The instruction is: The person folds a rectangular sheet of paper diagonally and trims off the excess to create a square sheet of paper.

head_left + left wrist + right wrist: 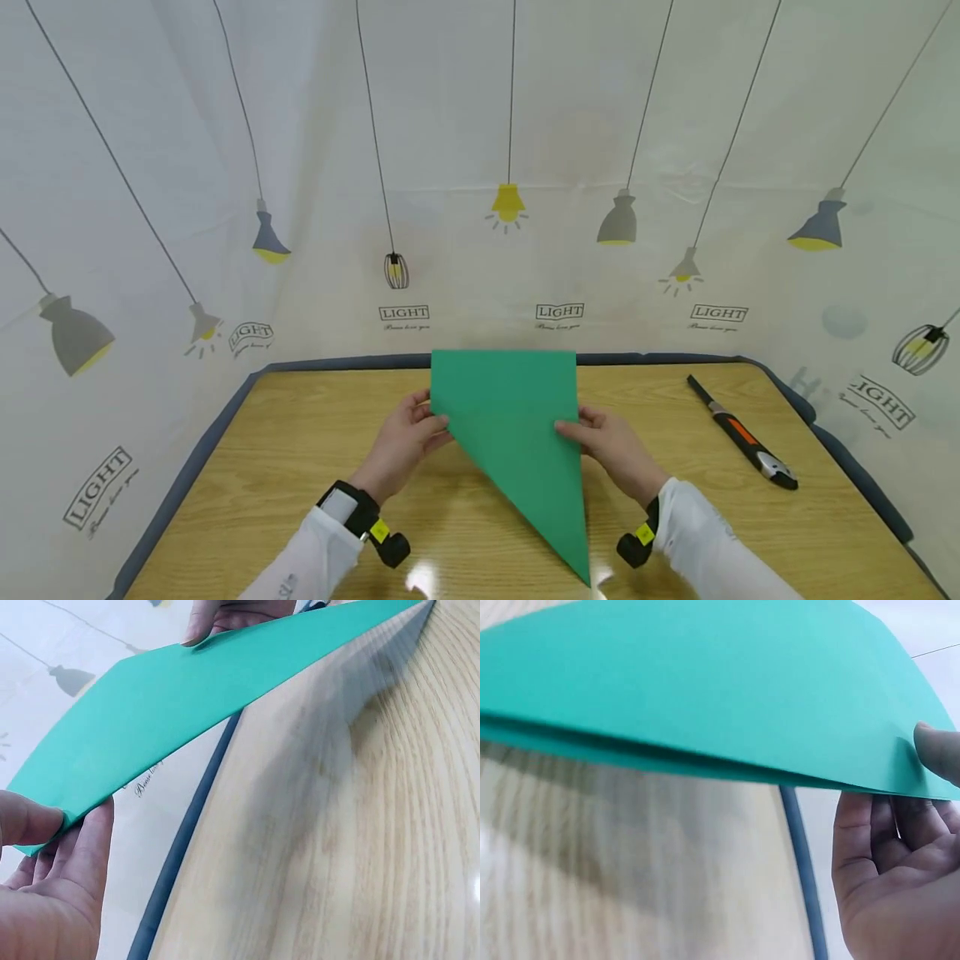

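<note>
A green sheet of paper [517, 425], folded along a slanting left edge, is held up over the wooden table. Its lower tip points down toward the near side. My left hand [408, 432] pinches its left edge, thumb in front and fingers behind. On the right edge, my right hand [611, 446] pinches it the same way. In the right wrist view the paper [727, 690] shows two layers with a narrow gap along the lower edge. The left wrist view shows the slanting edge of the paper [150, 720] as a crease.
A utility knife [742, 433] with a black and orange handle lies on the table's right side. The wooden table [300, 433] has a dark blue edge strip [345, 363]. Behind it hangs a white cloth [465, 125] printed with lamps.
</note>
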The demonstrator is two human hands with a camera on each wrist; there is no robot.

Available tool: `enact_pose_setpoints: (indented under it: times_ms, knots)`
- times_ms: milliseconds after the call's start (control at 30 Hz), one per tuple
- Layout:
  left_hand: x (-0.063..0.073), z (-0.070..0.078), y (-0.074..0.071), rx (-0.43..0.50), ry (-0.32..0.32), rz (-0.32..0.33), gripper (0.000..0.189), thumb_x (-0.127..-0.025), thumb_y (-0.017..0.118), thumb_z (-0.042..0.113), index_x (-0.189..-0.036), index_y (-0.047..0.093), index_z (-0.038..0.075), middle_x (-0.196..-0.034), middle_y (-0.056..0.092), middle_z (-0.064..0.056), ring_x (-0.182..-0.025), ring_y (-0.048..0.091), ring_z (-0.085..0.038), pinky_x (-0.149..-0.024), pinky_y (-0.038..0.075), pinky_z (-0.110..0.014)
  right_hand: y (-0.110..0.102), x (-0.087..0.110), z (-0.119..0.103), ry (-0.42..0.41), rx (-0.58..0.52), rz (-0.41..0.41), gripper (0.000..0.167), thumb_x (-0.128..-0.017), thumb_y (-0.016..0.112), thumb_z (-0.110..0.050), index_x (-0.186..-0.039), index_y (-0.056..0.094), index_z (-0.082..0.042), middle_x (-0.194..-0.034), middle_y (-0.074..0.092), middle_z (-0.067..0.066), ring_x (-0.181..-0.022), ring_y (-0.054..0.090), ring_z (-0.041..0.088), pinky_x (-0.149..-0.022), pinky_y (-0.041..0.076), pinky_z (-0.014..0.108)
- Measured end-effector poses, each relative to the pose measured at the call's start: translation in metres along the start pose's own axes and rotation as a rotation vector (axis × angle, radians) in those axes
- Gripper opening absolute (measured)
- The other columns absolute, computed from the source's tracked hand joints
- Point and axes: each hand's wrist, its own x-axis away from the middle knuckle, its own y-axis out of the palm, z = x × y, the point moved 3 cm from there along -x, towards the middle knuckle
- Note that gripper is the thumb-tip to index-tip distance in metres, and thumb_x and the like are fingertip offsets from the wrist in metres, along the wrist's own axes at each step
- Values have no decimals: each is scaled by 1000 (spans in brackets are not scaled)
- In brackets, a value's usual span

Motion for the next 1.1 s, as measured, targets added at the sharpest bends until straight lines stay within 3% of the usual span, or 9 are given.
enact_pose_setpoints:
  times_ms: [133, 300, 433, 533, 633, 833, 1100]
  knots:
    - [3, 8, 5, 11, 27, 23, 55, -100, 56, -7, -150, 34, -3, -131, 52, -24, -115, 62, -27, -97, 55, -39, -2, 3, -14, -20, 33, 30, 58, -99, 71, -33, -143, 54, -1, -128, 68, 13, -116, 65, 24, -105, 47, 46]
    - [5, 20, 8, -44, 54, 34, 52, -100, 59, -4, -148, 40, -2, -125, 54, -22, -109, 64, -25, -94, 56, -38, -6, 9, -31, -44, 81, 67, 55, -98, 72, -36, -137, 59, -1, -121, 72, 11, -111, 67, 22, -108, 43, 50]
    - [6, 26, 8, -21, 52, -83, 48, -102, 59, -1, -148, 42, -3, -128, 59, -22, -108, 67, -26, -97, 54, -41, -9, 12, -41, -82, 74, 67, 50, -99, 71, -32, -134, 61, 2, -117, 74, 12, -109, 69, 23, -109, 42, 52]
    - [7, 26, 8, -4, 13, -214, 42, -104, 59, 2, -144, 48, -7, -128, 65, -21, -109, 70, -26, -101, 51, -46, -10, 13, -44, -104, 77, 52, 47, -99, 71, -30, -132, 63, 1, -114, 75, 12, -108, 69, 24, -108, 43, 51]
    - [6, 26, 8, -33, -17, -284, 37, -104, 61, 7, -137, 56, -9, -121, 71, -17, -107, 72, -24, -102, 50, -47, -10, 15, -45, -115, 83, 32, 45, -99, 72, -31, -131, 65, 1, -111, 75, 11, -107, 69, 24, -107, 44, 50]
    - [7, 30, 7, -131, 1, -300, 33, -102, 66, 15, -129, 65, -6, -114, 74, -13, -105, 72, -23, -99, 53, -43, -13, 15, -50, -120, 106, 2, 42, -98, 72, -27, -128, 66, 1, -113, 75, 10, -107, 68, 24, -101, 47, 44]
    - [9, 38, 7, -185, 21, -316, 37, -102, 67, 17, -131, 64, -4, -118, 73, -13, -108, 71, -24, -101, 52, -44, -12, 15, -61, -111, 122, -42, 57, -96, 75, -31, -143, 58, -2, -131, 67, 13, -124, 61, 29, -112, 37, 57]
